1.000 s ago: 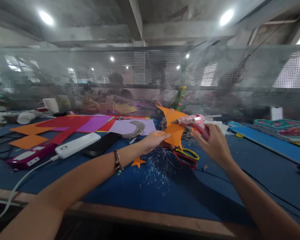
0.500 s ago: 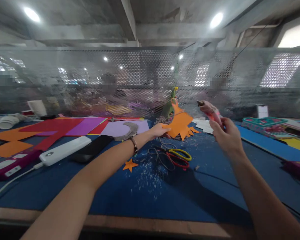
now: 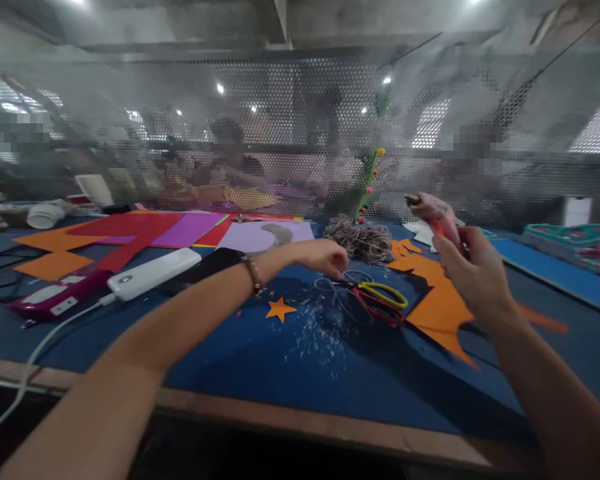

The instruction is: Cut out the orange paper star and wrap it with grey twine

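Note:
My right hand (image 3: 473, 267) is wrapped round a pink hot glue gun (image 3: 436, 217), raised over the table with its nozzle pointing left. My left hand (image 3: 325, 257) reaches to the middle, fingers curled downward and close together. Whatever is between its fingertips is hidden. Just below them lie thin loops of grey cord (image 3: 326, 287) and scissors with yellow and red handles (image 3: 387, 295). Behind that hand sits a heap of grey yarn (image 3: 359, 239). Cut orange sheet scraps (image 3: 440, 307) lie beside the scissors, under the right hand. A small orange star (image 3: 281, 309) rests nearer me.
At left are coloured sheets (image 3: 130, 230), a white power bank (image 3: 155, 273) with its cable, a purple power strip (image 3: 60, 293) and a black object (image 3: 205, 267). A grey crescent (image 3: 279, 235) lies on lilac sheet. A teal basket (image 3: 570, 243) stands right, before a perforated screen (image 3: 290, 153).
My left hand has let go of the orange sheet, which now lies to the right, and has come down by the scissors. The right hand still holds the glue gun. The view has tilted down.

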Available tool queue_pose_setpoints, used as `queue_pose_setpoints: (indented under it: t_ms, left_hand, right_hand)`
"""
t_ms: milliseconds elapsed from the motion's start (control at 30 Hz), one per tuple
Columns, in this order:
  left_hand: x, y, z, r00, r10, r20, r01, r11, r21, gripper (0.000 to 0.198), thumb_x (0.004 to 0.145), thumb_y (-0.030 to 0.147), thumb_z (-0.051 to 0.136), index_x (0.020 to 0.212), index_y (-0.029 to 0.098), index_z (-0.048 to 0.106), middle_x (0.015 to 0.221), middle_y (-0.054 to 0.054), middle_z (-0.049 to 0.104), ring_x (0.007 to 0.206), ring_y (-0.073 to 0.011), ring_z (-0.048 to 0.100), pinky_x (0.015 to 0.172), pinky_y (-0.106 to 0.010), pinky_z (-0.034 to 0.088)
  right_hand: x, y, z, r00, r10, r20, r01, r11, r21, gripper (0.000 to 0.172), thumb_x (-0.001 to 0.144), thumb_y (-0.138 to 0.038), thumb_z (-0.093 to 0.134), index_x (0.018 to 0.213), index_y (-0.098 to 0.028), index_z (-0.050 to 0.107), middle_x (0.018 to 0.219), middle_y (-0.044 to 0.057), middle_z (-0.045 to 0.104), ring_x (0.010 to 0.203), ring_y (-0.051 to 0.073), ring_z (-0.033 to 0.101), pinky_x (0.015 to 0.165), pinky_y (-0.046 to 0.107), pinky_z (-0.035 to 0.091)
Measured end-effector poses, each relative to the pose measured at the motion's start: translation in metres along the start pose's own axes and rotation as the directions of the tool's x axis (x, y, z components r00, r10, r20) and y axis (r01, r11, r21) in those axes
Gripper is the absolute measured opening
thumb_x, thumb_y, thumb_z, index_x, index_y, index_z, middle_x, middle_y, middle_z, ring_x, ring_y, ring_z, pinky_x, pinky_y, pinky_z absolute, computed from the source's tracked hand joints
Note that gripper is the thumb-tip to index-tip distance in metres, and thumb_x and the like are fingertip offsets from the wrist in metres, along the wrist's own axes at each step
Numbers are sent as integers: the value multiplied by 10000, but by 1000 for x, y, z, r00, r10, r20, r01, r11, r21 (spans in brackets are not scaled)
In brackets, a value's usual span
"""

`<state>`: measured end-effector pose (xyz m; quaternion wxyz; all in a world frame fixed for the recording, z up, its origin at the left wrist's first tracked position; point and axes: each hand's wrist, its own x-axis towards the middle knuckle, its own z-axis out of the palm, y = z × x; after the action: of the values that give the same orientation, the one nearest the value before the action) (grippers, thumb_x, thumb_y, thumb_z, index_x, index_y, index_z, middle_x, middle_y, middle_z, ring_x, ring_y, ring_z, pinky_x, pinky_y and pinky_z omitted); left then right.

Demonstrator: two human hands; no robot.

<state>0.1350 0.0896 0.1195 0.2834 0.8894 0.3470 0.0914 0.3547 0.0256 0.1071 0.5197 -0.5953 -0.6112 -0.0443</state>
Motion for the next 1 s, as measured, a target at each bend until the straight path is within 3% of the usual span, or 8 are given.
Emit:
queue_pose_setpoints:
  t_ms: [67,133,200,300,433,733,1000]
  left_hand:
    - [-35,-14,-9,999,-24,-32,27,994,103,18,674,168,597,671,151,604,615,17,548,612,-115,485,605,-229,349]
    - [-68,-26,-9,996,-61,-58,70,982,178,132,732,253,555,715,135,612,639,-11,555,617,-132,496,606,-247,353]
    - [-93,-34,1,992,-101,-82,117,965,234,230,774,295,497,822,108,621,769,-67,586,688,-166,524,638,-273,373]
    - [-111,-42,23,990,-120,-75,136,947,290,428,692,357,612,1017,82,577,1003,-133,559,887,-240,531,741,-310,394]
    - [-112,-47,38,990,-128,-59,141,929,342,375,762,366,563,1026,100,560,1003,-111,551,869,-208,549,726,-274,418]
    - [-107,-49,32,999,-35,10,28,911,411,265,795,347,550,925,118,585,897,-90,593,814,-195,564,695,-253,410]
    - [-106,-48,35,998,63,31,-69,814,577,304,823,294,497,1060,118,571,909,-109,628,822,-234,608,656,-284,458]
  right_hand:
    - [-4,-7,6,998,49,35,-49,999,-8,311,667,-460,451,781,-171,457,593,-2,415,507,110,359,491,273,312]
    - [-7,-14,11,995,61,83,-58,998,-29,324,627,-452,477,790,-172,468,619,14,449,529,117,371,505,275,306]
    - [-8,-20,17,989,41,139,-33,998,-60,347,607,-464,476,797,-173,467,650,32,478,552,128,384,525,281,306]
    - [-11,-26,23,979,11,203,11,994,-106,349,615,-492,446,766,-177,449,638,36,473,551,135,383,539,286,305]
    - [-18,-28,30,962,-24,273,61,990,-126,368,625,-512,438,775,-177,462,622,35,467,533,139,385,519,279,304]
    - [-36,-10,42,907,-48,418,110,986,-127,435,683,-526,453,896,-155,530,816,95,602,666,202,546,558,292,398]
    - [-41,-5,45,894,-129,429,214,964,-155,391,720,-516,446,862,-163,538,810,88,612,657,198,548,547,286,399]
